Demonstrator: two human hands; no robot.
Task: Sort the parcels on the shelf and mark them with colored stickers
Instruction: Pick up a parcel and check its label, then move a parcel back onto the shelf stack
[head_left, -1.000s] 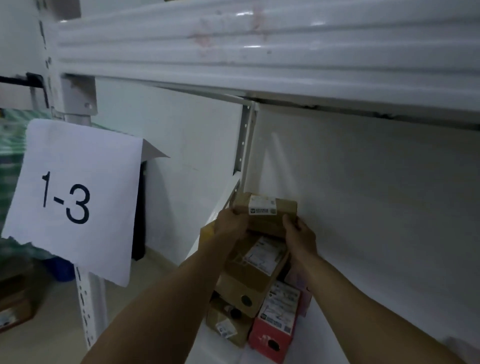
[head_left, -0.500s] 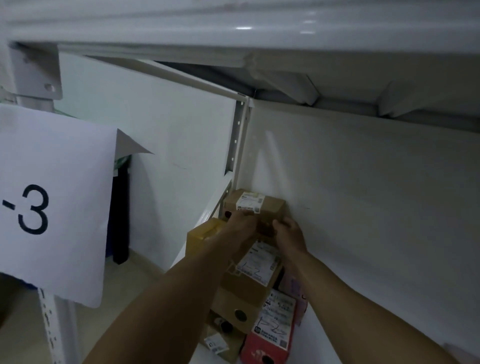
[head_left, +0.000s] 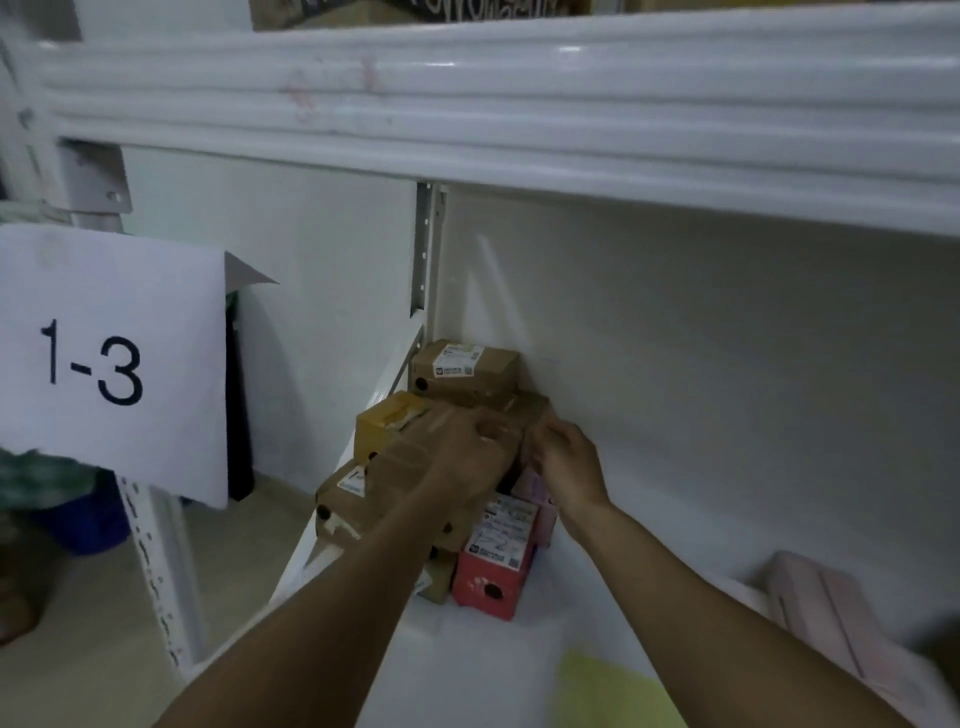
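Nearest in, a yellow sheet (head_left: 618, 691) is lying on the shelf floor (head_left: 467, 670) in front of the red parcel (head_left: 493, 566), and a pink box (head_left: 826, 613) is sitting well to the right of that red parcel. Both forearms are reaching in over it. Just behind and above the red parcel, the left grip (head_left: 467, 462) is curling over the top of a brown parcel (head_left: 527, 413) in the heap and holding it. The right grip (head_left: 569, 467) is showing narrow, curled fingers at that parcel's right end, but with the blur I cannot tell whether it is truly pinching.

Left of the red parcel, a big brown carton (head_left: 353, 493) seems to be hanging out past the shelf's side edge, with a yellowish box (head_left: 387, 423) behind it. Furthest behind the red parcel, a small labelled parcel (head_left: 470, 371) is perching on top of the heap in the back corner. Far to the left, the 1-3 sign (head_left: 111, 364) is hanging.

The danger is that the heap is looking loosely piled. Pulling the held parcel out could unseat the small labelled parcel resting above it. A knock from the left forearm could tip the big carton off the edge.
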